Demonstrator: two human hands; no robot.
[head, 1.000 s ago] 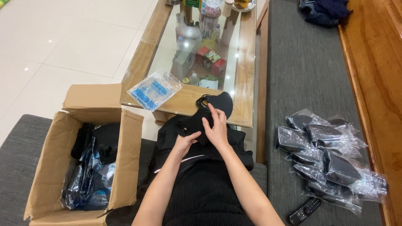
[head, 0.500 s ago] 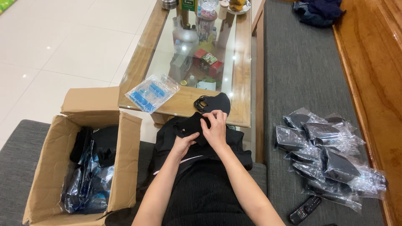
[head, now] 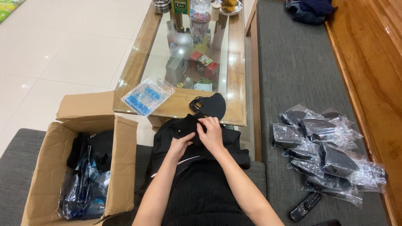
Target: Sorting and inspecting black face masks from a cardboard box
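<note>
Both hands are sitting nearer the person's lap than a second ago, when the right one was reaching up onto the black mask at the worktop's near edge; now they are meeting over a dark piece of fabric.

Going left to right: an open cardboard box (head: 79, 167) is standing on the grey cushion at the near left, holding black items and bluish plastic bags. Just beyond it, a clear packet with blue pieces (head: 146, 95) is lying on the near left corner of the glass worktop (head: 138, 62). The left hand (head: 181, 144) is curling its fingers shut around the black fabric piece (head: 184, 127), gripping it from below. The right hand (head: 212, 134) is pressing down beside it, fingers bent and pinching the same fabric, the two hands touching. Just beyond them, a black mask (head: 211, 105) is resting on the worktop's near edge, a little apart from the fingertips. Farther right, a heap of bagged black masks (head: 324, 148) is lying on the grey bench cushion, and a black remote control (head: 305, 206) is lying just near of that heap.
</note>
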